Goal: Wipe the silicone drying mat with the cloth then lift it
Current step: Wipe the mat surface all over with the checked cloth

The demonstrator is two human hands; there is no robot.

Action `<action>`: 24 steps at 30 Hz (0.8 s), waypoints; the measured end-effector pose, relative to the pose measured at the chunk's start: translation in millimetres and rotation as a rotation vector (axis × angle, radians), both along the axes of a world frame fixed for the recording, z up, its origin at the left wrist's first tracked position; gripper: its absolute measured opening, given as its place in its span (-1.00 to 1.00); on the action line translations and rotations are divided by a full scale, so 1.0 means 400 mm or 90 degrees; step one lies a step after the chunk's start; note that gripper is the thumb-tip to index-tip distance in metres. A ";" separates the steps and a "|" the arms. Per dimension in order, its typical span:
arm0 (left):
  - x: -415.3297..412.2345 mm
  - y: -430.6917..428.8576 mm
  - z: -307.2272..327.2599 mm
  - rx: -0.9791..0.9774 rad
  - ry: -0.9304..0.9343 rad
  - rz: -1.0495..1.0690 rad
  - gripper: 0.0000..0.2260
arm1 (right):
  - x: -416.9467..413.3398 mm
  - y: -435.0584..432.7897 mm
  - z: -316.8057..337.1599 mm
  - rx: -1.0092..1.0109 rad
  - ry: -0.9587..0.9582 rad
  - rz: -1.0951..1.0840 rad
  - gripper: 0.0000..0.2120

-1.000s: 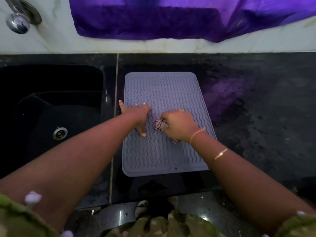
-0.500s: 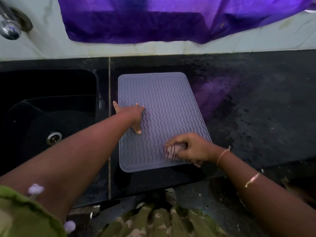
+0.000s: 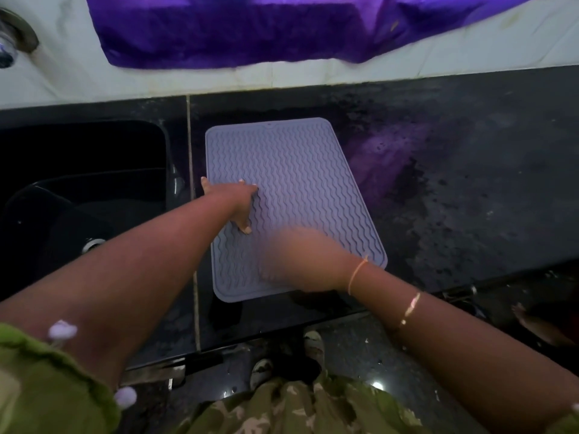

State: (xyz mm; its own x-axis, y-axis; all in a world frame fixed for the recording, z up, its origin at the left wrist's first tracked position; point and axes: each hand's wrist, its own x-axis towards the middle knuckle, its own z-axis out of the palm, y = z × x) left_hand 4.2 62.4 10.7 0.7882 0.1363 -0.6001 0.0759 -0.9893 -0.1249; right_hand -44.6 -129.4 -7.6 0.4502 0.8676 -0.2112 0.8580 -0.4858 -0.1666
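Mat (image 3: 297,170) flat on table (image 3: 470,198), lift not done. L hand (image 3: 238,203) presses it, fingers spread; R hand (image 3: 299,261) blurred over near end, grip we can't tell. We judge mid-wipe.

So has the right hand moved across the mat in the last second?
Yes. The right hand has slid from the middle of the mat toward its near edge.

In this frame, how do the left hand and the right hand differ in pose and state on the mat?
The left hand is sharp, its fingers spread flat at the left edge of the silicone drying mat. The right hand is motion-blurred over the mat's near part, and its grip is unreadable. The left hand lies farther from the person than the right hand. The right wrist wears two bracelets; the left wrist is bare. Both hands are over the mat.
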 end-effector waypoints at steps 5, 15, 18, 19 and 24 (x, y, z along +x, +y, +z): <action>0.003 0.002 0.009 0.019 0.034 -0.034 -0.03 | 0.020 -0.091 0.018 -0.033 -0.002 0.014 -0.61; 0.023 -0.039 0.014 0.124 0.046 -0.100 -0.08 | 0.186 -0.137 0.035 0.509 0.490 -0.585 -0.74; 0.045 -0.037 0.030 0.100 0.050 -0.059 0.00 | 0.231 -0.111 0.013 0.721 0.790 -0.757 -0.82; 0.054 -0.035 0.037 0.085 0.052 -0.037 0.01 | 0.243 -0.102 0.010 0.746 0.876 -0.784 -0.78; 0.124 -0.020 0.043 -0.017 -0.067 0.010 0.02 | 0.364 -0.033 0.027 0.729 0.951 -0.773 -0.75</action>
State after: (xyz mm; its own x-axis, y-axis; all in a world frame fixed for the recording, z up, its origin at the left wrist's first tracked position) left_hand 53.9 54.3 27.9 0.8447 0.1338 -0.5182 0.1024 -0.9908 -0.0889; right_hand 101.2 -142.7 3.2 0.7442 0.3525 -0.5673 -0.6559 0.2253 -0.7204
